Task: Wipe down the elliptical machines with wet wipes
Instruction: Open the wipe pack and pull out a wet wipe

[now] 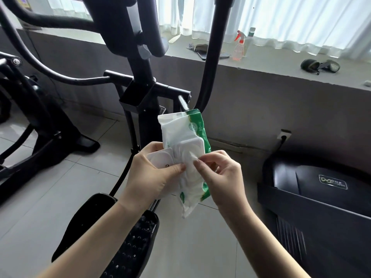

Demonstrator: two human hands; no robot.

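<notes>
A white and green pack of wet wipes stands upright in front of me, its plastic lid flipped open to the left. My left hand grips the pack from the left side, thumb on the open lid. My right hand pinches the tip of a wet wipe sticking out of the pack's opening. Behind the pack rises the black elliptical machine with its central column and handlebars. Its two black pedals lie below my forearms.
A second black machine stands at the left. A black treadmill housing sits at the right, near a wall socket. On the window ledge are a spray bottle, a phone and dark items. The floor is pale tile.
</notes>
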